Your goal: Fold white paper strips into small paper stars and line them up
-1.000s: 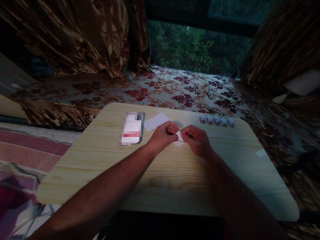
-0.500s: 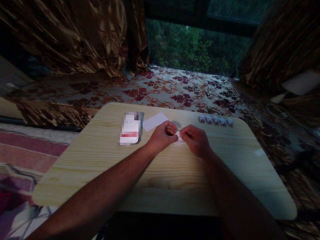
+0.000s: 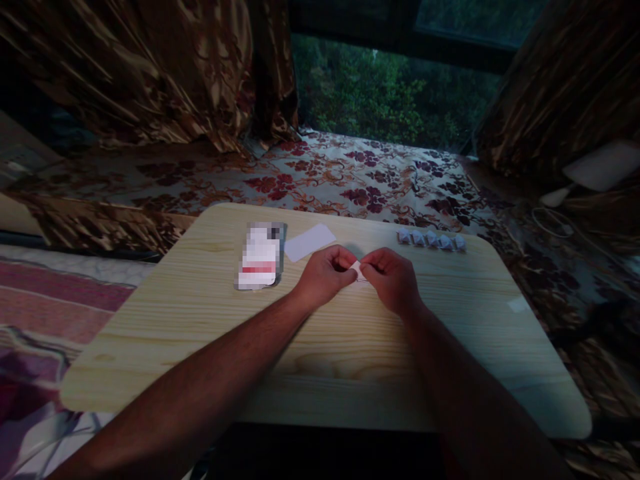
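Note:
Over the middle of the wooden table, a small piece of white paper (image 3: 359, 272) is pinched between both hands. My left hand (image 3: 326, 275) grips its left side between thumb and fingers. From the right, my right hand (image 3: 393, 277) pinches the other side, fingertips close to those of the left. The fingers cover much of the paper, so its folds are hard to make out. Just beyond my left hand lies a stack of white paper strips (image 3: 310, 241). Several small folded white paper pieces (image 3: 432, 239) stand in a row at the table's far right.
A phone-like object (image 3: 259, 257), partly pixelated, lies left of the paper strips on the wooden table (image 3: 190, 347). A small pale scrap (image 3: 518, 305) is near the right edge. Behind the table is a ledge with a floral cloth (image 3: 370, 177), below a window.
The left fingers have closed in toward the right fingertips at the top of the small paper. Otherwise the hands and the things on the table stay nearly where they were.

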The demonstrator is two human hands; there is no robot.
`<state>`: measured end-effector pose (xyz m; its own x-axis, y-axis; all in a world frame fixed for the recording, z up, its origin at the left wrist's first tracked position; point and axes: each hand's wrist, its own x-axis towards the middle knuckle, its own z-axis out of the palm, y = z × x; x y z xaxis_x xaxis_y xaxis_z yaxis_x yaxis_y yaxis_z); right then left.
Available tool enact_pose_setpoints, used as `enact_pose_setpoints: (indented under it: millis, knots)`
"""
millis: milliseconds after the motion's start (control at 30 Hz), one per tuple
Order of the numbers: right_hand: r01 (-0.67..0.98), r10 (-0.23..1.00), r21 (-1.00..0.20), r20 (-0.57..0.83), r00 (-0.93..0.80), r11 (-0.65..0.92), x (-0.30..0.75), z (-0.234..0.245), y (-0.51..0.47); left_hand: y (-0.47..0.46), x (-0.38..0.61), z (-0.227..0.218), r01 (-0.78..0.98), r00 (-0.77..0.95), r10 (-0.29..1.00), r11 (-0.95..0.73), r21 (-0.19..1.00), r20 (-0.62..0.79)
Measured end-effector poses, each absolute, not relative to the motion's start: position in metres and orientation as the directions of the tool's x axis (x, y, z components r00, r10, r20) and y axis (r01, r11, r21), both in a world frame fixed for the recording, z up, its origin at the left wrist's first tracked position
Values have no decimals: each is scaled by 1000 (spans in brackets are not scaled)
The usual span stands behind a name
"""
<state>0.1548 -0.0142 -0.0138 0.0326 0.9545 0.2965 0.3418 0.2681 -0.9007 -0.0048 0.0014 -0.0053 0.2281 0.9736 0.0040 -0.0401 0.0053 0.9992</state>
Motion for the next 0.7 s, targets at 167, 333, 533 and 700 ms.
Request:
enact_pose_setpoints:
  millis: [167, 333, 533, 700]
  knots:
    - [259, 959, -929, 281, 35, 263, 154, -14, -13, 0, -4, -6, -43, 232, 973, 2, 999, 8]
    - [272, 957, -924, 288, 35, 268, 155, -13, -14, 1, -3, -8, -31, 238, 971, -9, 999, 16]
    - [270, 959, -928, 279, 45, 258, 154, -11, -15, 1, -3, -11, -16, 246, 968, -37, 999, 40]
    - [283, 958, -922, 285, 35, 264, 154, -10, -15, -1, -4, -6, -26, 258, 966, 12, 1000, -5]
